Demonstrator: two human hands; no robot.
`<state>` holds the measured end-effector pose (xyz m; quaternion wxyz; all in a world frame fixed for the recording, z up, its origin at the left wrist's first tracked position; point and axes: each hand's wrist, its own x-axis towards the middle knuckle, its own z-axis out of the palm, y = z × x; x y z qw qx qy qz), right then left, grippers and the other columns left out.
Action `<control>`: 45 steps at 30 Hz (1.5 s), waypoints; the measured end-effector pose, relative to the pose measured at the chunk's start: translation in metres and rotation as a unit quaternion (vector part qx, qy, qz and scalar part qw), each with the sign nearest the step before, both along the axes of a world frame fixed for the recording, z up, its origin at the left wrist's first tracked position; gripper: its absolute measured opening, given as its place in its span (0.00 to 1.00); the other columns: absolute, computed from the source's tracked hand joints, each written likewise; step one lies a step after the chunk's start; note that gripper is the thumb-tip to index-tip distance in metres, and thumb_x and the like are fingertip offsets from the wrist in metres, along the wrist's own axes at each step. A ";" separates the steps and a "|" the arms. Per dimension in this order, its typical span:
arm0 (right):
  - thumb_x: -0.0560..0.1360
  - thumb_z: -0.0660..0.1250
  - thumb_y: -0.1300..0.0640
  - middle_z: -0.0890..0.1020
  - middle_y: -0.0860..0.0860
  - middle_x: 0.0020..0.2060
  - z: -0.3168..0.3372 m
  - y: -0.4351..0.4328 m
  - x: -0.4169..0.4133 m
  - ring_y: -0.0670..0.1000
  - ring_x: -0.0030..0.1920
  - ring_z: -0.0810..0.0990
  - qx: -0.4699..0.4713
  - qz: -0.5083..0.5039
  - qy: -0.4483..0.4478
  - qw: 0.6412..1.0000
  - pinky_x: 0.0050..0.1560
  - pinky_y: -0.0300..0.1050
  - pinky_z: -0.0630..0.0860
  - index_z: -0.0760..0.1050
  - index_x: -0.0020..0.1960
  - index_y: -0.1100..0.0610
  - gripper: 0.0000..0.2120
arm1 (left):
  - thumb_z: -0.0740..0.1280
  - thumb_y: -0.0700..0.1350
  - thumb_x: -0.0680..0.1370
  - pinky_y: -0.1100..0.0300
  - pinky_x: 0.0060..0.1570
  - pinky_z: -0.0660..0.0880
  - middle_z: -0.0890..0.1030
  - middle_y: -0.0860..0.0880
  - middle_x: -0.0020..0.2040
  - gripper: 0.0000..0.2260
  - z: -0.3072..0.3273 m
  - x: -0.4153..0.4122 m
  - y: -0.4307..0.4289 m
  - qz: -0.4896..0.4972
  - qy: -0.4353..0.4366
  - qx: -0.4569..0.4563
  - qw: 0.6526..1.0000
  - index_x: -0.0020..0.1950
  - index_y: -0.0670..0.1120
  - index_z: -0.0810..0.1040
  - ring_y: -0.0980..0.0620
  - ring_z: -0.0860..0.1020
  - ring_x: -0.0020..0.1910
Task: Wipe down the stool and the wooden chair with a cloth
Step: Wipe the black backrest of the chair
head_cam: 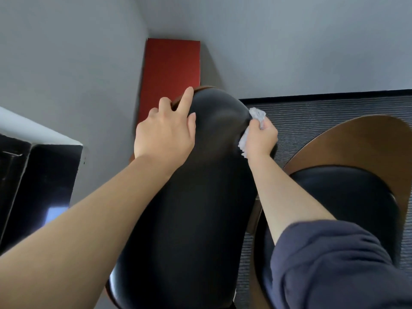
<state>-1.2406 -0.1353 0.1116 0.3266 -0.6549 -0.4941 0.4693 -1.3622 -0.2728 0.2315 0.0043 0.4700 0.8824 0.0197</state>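
Note:
A tall black padded chair back with a wooden shell (196, 197) fills the middle of the head view. My left hand (166, 132) rests on its upper left part, fingers curled over the wooden top rim. My right hand (259, 138) grips a crumpled white cloth (256, 115) and presses it against the upper right edge of the black padding. To the right lies the chair's seat (347, 197), black padding in a curved wooden shell (361, 141).
A red panel (170, 72) stands against the grey wall in the corner behind the chair back. Dark striped carpet (334, 112) covers the floor at right. A black glossy unit with a white top (40, 186) sits at the left.

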 end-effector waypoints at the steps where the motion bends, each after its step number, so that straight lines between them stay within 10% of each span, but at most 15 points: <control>1: 0.73 0.58 0.60 0.83 0.53 0.44 -0.011 0.004 0.009 0.53 0.48 0.80 -0.019 -0.009 -0.012 1.000 0.54 0.48 0.77 0.81 0.49 0.58 0.12 | 0.49 0.54 0.83 0.52 0.32 0.64 0.73 0.41 0.55 0.23 -0.001 0.000 0.000 0.002 0.000 0.002 1.000 0.78 0.54 0.53 0.46 0.67 0.40; 5: 0.76 0.57 0.62 0.76 0.50 0.34 -0.048 0.016 0.039 0.52 0.40 0.76 -0.105 -0.072 -0.021 0.992 0.45 0.45 0.74 0.71 0.35 0.54 0.12 | 0.49 0.54 0.82 0.52 0.32 0.65 0.73 0.41 0.55 0.23 -0.001 0.002 0.000 0.006 0.002 0.001 1.000 0.78 0.54 0.53 0.43 0.72 0.42; 10: 0.76 0.58 0.63 0.81 0.43 0.44 -0.050 0.008 0.037 0.39 0.44 0.78 -0.011 -0.019 0.013 1.000 0.47 0.29 0.73 0.80 0.56 0.51 0.16 | 0.49 0.54 0.82 0.52 0.32 0.65 0.73 0.41 0.54 0.23 -0.002 0.003 -0.001 0.008 0.011 0.013 1.000 0.78 0.54 0.55 0.43 0.70 0.40; 19: 0.74 0.57 0.64 0.69 0.43 0.29 -0.076 0.016 0.055 0.44 0.31 0.68 -0.052 -0.056 -0.030 0.997 0.42 0.40 0.67 0.70 0.35 0.53 0.11 | 0.50 0.54 0.82 0.52 0.30 0.62 0.73 0.40 0.53 0.23 -0.005 0.002 -0.001 0.005 0.029 0.023 0.999 0.78 0.53 0.57 0.43 0.68 0.37; 24: 0.81 0.58 0.59 0.75 0.50 0.23 -0.090 0.028 0.072 0.50 0.25 0.74 -0.219 -0.151 0.017 0.964 0.15 0.32 0.63 0.75 0.40 0.58 0.12 | 0.51 0.54 0.82 0.52 0.31 0.62 0.74 0.39 0.53 0.23 -0.005 0.002 -0.001 0.005 0.039 0.025 0.999 0.77 0.53 0.58 0.37 0.75 0.41; 28: 0.82 0.60 0.55 0.83 0.49 0.54 -0.078 0.037 0.070 0.52 0.48 0.82 -0.310 -0.238 0.067 0.918 0.42 0.38 0.68 0.77 0.48 0.62 0.12 | 0.51 0.54 0.82 0.52 0.31 0.62 0.74 0.39 0.54 0.23 -0.004 0.002 -0.002 0.011 0.041 0.031 0.999 0.77 0.53 0.57 0.37 0.75 0.41; 32: 0.77 0.59 0.52 0.82 0.51 0.28 -0.068 0.019 0.047 0.52 0.27 0.80 -0.167 -0.166 0.056 0.970 0.32 0.43 0.77 0.78 0.39 0.60 0.16 | 0.51 0.53 0.82 0.53 0.30 0.62 0.74 0.39 0.53 0.23 -0.004 0.003 0.000 0.006 0.038 0.029 0.999 0.77 0.53 0.58 0.37 0.75 0.41; 35: 0.71 0.57 0.56 0.84 0.54 0.38 -0.076 0.005 0.046 0.53 0.40 0.81 -0.059 -0.103 0.018 0.993 0.46 0.46 0.79 0.79 0.46 0.57 0.13 | 0.51 0.54 0.81 0.53 0.30 0.63 0.74 0.39 0.53 0.23 -0.004 0.004 -0.001 0.004 0.040 0.027 0.999 0.77 0.53 0.58 0.36 0.75 0.41; 39: 0.74 0.57 0.59 0.77 0.53 0.26 -0.060 0.000 0.037 0.51 0.21 0.72 -0.111 -0.162 0.063 0.978 0.25 0.41 0.70 0.80 0.48 0.55 0.13 | 0.50 0.54 0.81 0.52 0.31 0.63 0.74 0.39 0.54 0.23 -0.004 0.002 -0.001 0.002 0.043 0.031 0.999 0.77 0.53 0.58 0.36 0.76 0.43; 45: 0.77 0.57 0.64 0.82 0.44 0.56 -0.034 -0.032 0.023 0.31 0.47 0.79 -0.021 -0.124 0.096 0.987 0.42 0.18 0.65 0.79 0.63 0.58 0.18 | 0.51 0.53 0.81 0.52 0.31 0.64 0.73 0.39 0.53 0.23 -0.005 0.002 -0.001 -0.007 0.036 0.041 0.998 0.77 0.52 0.58 0.36 0.75 0.44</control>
